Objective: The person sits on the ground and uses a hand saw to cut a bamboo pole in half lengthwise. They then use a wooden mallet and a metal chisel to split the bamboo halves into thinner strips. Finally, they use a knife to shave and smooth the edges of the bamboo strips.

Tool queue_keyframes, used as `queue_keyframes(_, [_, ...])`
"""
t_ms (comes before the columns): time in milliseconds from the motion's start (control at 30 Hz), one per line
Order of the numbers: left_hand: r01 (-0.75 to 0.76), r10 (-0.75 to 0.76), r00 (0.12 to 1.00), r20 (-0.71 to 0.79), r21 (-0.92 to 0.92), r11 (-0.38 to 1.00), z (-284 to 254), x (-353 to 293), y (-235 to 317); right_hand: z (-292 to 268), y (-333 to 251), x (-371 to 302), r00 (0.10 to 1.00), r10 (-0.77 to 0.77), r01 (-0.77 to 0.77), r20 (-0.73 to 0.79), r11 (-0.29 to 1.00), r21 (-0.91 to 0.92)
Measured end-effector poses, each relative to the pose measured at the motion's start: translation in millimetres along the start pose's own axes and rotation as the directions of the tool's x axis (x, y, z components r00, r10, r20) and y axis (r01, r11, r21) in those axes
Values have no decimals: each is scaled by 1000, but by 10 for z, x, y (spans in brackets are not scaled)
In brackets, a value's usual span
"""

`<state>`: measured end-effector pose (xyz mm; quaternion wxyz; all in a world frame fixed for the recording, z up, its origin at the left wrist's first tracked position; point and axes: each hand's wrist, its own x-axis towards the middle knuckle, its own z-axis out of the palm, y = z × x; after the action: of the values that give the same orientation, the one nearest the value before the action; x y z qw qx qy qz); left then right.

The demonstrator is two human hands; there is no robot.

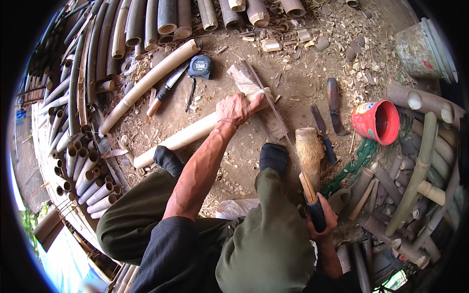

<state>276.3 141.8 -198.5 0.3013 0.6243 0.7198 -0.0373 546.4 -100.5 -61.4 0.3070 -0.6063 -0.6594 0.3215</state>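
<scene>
My left hand (234, 108) is wrapped round a pale bamboo pole (190, 133) near its far right end. That end lies across a rough wooden block (268, 117) on the ground. In my right hand (323, 219) is the dark-wrapped handle of a handsaw (284, 126). Its long thin blade runs up and left, crossing the pole just right of my left hand. How deep the blade sits in the bamboo is too fine to tell. A thick wooden club (309, 149) stands beside the blade.
Ahead lie another bamboo pole (146, 90), a knife (167, 90) and a tape measure (200, 67). To the right are a blue-handled tool (323, 134), a dark-handled blade (334, 105) and a red bucket (372, 123). Bamboo stacks (90, 168) surround the chip-strewn ground.
</scene>
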Motion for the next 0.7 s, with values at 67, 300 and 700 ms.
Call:
queue_keyframes(67, [1, -1, 1000, -16, 3, 1000, 4, 4, -17, -64, -29, -55, 1000, 8, -8, 16, 1000, -7])
queue_keyframes(300, [-27, 27, 995, -97, -1, 1000, 135, 88, -67, 118, 141, 155, 998, 53, -57, 28, 987, 147])
queue_keyframes(700, [-3, 3, 993, -122, 3, 1000, 19, 90, -134, 30, 60, -174, 994, 99, -101, 38, 993, 54])
